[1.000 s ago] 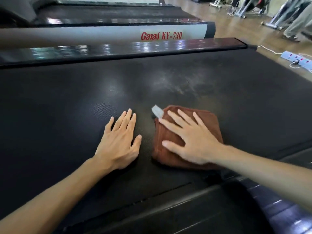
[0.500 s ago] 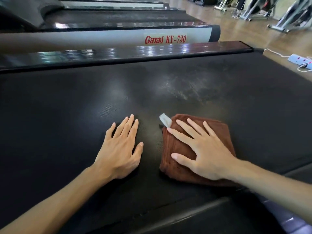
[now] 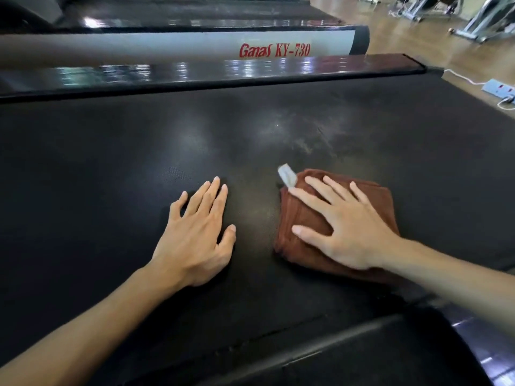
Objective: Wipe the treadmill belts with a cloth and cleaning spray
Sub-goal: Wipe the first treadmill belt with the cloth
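Two bare, sleeveless forearms (image 3: 83,338)

The right hand (image 3: 351,227) covers the middle of the folded cloth (image 3: 303,218), so the belt (image 3: 139,162) beneath is hidden. The power strip (image 3: 500,89) is cut off at the right edge. Gym machines (image 3: 485,23) at top right are blurred and cropped.

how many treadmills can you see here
3, maybe more out of frame: the near treadmill under both hands, the second treadmill labelled Ganas KY-730 behind it, and a third treadmill by the top edge.
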### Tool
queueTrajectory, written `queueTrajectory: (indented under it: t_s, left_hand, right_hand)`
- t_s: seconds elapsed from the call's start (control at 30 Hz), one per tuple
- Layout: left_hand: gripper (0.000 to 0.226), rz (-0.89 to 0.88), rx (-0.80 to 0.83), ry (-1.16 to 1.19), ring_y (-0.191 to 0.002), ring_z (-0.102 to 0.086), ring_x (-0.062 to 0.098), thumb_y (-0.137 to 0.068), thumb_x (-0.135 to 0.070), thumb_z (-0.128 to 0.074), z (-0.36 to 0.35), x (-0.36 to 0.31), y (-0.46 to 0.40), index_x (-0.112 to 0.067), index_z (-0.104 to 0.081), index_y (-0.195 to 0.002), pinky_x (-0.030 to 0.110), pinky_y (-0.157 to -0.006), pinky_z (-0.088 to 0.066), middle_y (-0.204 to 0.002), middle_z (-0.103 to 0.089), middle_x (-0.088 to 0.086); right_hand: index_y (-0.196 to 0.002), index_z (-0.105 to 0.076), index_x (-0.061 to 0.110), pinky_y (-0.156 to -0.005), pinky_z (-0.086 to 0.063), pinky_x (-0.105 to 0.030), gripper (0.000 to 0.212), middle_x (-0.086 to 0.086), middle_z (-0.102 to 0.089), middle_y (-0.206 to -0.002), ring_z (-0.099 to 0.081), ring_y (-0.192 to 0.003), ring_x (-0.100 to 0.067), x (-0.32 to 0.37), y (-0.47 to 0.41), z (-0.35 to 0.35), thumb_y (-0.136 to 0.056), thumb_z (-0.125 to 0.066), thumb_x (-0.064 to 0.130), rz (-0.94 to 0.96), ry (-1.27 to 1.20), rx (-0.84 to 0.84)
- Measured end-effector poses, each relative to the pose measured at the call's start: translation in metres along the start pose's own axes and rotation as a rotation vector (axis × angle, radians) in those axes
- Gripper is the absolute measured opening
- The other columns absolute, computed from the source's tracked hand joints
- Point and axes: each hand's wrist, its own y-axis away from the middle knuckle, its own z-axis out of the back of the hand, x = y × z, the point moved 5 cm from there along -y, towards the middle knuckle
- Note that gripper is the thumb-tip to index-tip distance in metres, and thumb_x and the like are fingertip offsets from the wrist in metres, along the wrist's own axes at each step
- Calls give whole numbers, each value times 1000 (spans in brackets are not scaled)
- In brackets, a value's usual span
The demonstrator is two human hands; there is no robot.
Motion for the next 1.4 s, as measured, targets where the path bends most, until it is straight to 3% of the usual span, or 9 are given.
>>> queueTrajectory:
  t_s: [0.13,0.33,0.5,0.7,0.83,0.93,1.1,1.3,1.4]
  left_hand:
    - [91,5,0,7,-156,13,9,-83,-60,3,-1,0,1,-19,2,-164,40,-127,3,-171,10,-5]
    - [91,12,-3,19,-157,10,10,-83,-59,2,1,-2,1,-17,0,-164,40,-127,3,-171,8,-3]
    - [91,11,-6,20,-157,7,12,-83,-59,-1,-2,0,0,-16,-3,-164,42,-128,2,-172,5,-2]
    - [92,4,-18,42,-157,5,12,-83,-61,-5,-1,2,-1,-18,-8,-164,41,-128,1,-172,1,-2]
    - [94,13,-25,58,-157,5,12,-81,-63,-5,-3,4,-2,-19,-8,-164,40,-127,3,-172,1,-3]
    - [94,4,5,64,-157,3,12,-81,-64,-8,-1,5,-5,-19,-8,-164,39,-127,2,-172,0,-3]
    - [87,42,-19,83,-158,-1,16,-88,-56,-24,12,24,-21,-16,-12,-164,41,-127,-1,-172,-5,2]
    - [90,134,-57,83,-158,-8,21,-85,-57,-25,22,53,-66,-10,-21,-162,47,-128,-6,-171,-13,7]
    - [91,166,-44,66,-158,-9,24,-85,-59,-25,21,63,-91,-10,-21,-162,50,-127,-6,-170,-13,8]
  right_hand:
    - [-161,-12,50,-126,0,-59,83,9,-8,-174,-4,-160,-20,-3,-75,10,-87,-19,86,-175,2,-13]
    - [-159,-11,55,-128,0,-53,83,15,-9,-172,-2,-159,-13,26,-22,-2,-82,-16,88,80,-6,-17]
    - [-160,-15,51,-127,-4,-58,84,6,-13,-173,-9,-159,-22,-8,-82,8,-85,-17,88,-152,28,-24]
    - [-160,-20,51,-127,-5,-56,83,10,-17,-171,-10,-158,-19,42,-40,-1,-84,-19,86,143,-13,-39]
    - [-159,-18,52,-127,-5,-58,87,9,-16,-172,-11,-159,-20,7,-67,5,-80,-17,90,9,-8,-31]
    - [-161,-16,48,-125,-5,-61,78,2,-14,-173,-11,-159,-27,3,-123,15,-92,-26,83,-103,7,-13]
    - [-161,-17,49,-127,-1,-58,72,5,-11,-173,-6,-160,-21,28,-87,0,-96,-29,79,113,5,-3]
    - [-162,-17,45,-125,-1,-62,80,1,-12,-174,-8,-159,-28,-1,-148,14,-92,-24,83,-193,-7,-38]
    - [-162,-16,46,-125,0,-61,76,2,-11,-174,-7,-160,-26,40,-149,9,-95,-26,80,15,14,-27]
